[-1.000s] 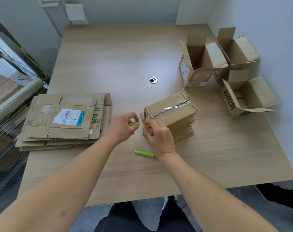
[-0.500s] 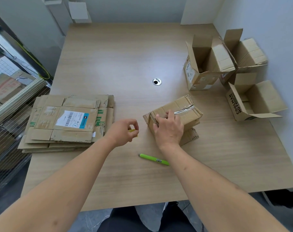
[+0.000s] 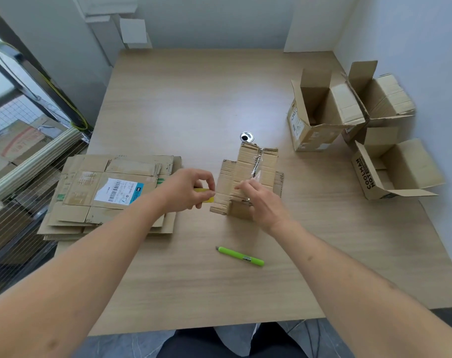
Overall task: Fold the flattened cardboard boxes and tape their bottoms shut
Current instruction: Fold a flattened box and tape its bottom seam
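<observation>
Right now the left hand (image 3: 186,189) has its fingers curled, and they pinch a small yellow thing (image 3: 205,195) between thumb and fingertips. What that yellow thing is, I cannot tell. It sits just beside the near left edge of the box (image 3: 248,179).

The right hand (image 3: 261,200) rests on the near end of the box. Its fingers are bent and seem to pinch the end of a strip of clear tape (image 3: 255,166). The tape runs along the top of the box, away from the person, and looks crinkled and shiny.

The box is folded up and lies in the middle of the table (image 3: 193,104), with its flaps sticking out at the sides. Just past its far end is a small round metal hole (image 3: 246,136) in the table top.

A green pen-shaped tool (image 3: 240,257) lies on the table, nearer the person than the box and not touching either hand.

To the left is a stack of flat boxes (image 3: 111,195), and the top one has a white label. The left arm reaches over its near right corner.

Far to the right, near the wall, three open boxes (image 3: 320,120) sit close together, well apart from the hands.
</observation>
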A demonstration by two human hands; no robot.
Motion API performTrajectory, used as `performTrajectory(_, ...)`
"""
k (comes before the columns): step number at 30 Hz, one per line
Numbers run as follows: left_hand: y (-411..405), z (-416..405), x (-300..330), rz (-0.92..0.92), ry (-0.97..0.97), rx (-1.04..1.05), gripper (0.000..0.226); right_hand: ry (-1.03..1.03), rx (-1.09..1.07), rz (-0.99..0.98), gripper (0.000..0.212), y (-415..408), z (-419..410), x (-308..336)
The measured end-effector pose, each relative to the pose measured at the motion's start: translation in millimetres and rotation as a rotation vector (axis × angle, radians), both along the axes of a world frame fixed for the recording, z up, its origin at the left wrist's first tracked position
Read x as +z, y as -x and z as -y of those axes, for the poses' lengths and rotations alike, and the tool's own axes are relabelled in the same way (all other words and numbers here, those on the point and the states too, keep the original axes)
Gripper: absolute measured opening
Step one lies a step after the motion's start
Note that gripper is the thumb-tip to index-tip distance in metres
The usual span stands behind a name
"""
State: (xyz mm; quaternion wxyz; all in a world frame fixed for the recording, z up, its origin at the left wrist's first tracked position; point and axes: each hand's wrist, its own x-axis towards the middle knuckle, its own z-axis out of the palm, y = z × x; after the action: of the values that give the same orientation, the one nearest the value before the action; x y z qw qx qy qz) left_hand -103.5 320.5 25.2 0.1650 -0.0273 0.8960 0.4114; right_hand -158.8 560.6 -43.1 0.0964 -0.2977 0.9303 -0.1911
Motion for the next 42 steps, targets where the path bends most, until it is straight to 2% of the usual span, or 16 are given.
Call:
performTrajectory(6,3,-13,13,-0.003,-0.003,-0.008,0.008,-0.084,0.125,0.159,0.075,13,-19,16)
performTrajectory(8,4,-19,17,-0.013,-0.005,-0.012,0.008,0.066,0.082,0.249,0.063,11,-24,21)
performTrajectory(12,6,-29,23,-0.058,-0.06,-0.009,0.008,0.554,-0.139,0.481,0.026,0,-16,50)
performTrajectory(18,5,-42,32,-0.107,-0.127,0.006,0.008,0.725,-0.251,0.5,0.015,-6,-7,73)
performTrajectory(22,2,-46,39,-0.127,-0.193,-0.003,0.001,0.767,-0.333,0.473,0.004,-6,-6,84)
performTrajectory(25,-2,-45,43,-0.078,-0.228,-0.072,0.032,0.778,-0.474,0.441,0.01,-1,-12,86)
performTrajectory(28,-1,-44,43,-0.077,-0.059,-0.139,0.058,0.698,-0.48,0.421,0.012,0,-21,83)
performTrajectory(31,2,-44,43,-0.101,0.131,-0.125,0.055,0.691,-0.521,0.423,0.013,-2,-30,80)
performTrajectory(35,-1,-38,37,0.027,-0.11,-0.17,0.044,0.65,-0.579,0.395,0.017,4,-47,68)
performTrajectory(39,5,-25,18,0.0,0.311,-0.219,0.047,0.596,-0.582,0.389,0.018,-6,-55,55)
performTrajectory(42,7,-25,9,0.1,0.204,-0.214,0.05,0.555,-0.631,0.357,0.017,-7,-60,43)
